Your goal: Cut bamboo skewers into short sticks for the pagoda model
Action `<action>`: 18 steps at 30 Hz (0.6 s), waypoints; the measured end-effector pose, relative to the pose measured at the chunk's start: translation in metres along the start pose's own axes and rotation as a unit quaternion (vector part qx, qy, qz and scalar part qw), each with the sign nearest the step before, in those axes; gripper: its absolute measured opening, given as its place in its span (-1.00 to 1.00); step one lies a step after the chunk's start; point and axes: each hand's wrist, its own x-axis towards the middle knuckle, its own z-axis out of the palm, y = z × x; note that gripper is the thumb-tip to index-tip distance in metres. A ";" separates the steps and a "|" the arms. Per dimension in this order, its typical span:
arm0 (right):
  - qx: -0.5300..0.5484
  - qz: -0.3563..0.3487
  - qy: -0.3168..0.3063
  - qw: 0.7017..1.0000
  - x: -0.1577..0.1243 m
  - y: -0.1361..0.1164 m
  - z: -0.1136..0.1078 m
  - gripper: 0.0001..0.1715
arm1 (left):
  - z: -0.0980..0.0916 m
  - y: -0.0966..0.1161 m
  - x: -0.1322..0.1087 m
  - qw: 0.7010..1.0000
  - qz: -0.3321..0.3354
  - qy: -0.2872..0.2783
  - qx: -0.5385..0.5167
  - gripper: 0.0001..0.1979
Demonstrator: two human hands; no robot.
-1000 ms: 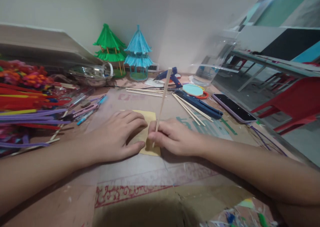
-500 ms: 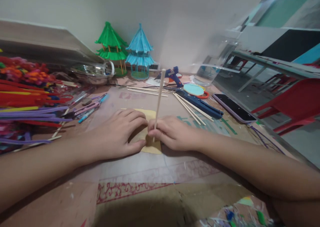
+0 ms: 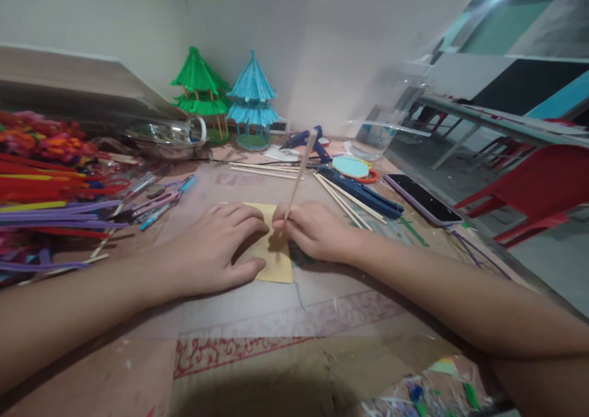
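Note:
A small yellow-brown card lies flat on the work surface in front of me. My left hand rests on its left part, fingers curved and pressing down. My right hand is closed in a pinch on a thin wooden stick, which stands tilted with its lower end on the card near its far edge. The fingertips of both hands almost meet over the card.
Piles of coloured pipe cleaners fill the left. Green and blue model pavilions stand at the back. A glue gun, loose sticks, a blue tool, a phone and a metal bowl lie around.
My right hand has slid away from me along the card's right edge with the stick, uncovering the card's near right corner. The left hand has stayed put.

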 end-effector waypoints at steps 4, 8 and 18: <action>0.030 -0.065 -0.047 0.996 0.000 -0.001 -0.001 -0.75 | 0.000 0.000 0.000 1.000 0.008 0.004 -0.004 -0.69; -0.039 0.018 -0.013 0.999 0.001 0.000 0.001 -0.81 | 0.001 -0.001 0.000 1.000 0.002 0.009 0.001 -0.63; 0.092 0.059 0.022 0.994 0.004 0.003 0.001 -0.83 | -0.001 0.000 0.001 1.000 0.001 -0.006 0.009 -0.62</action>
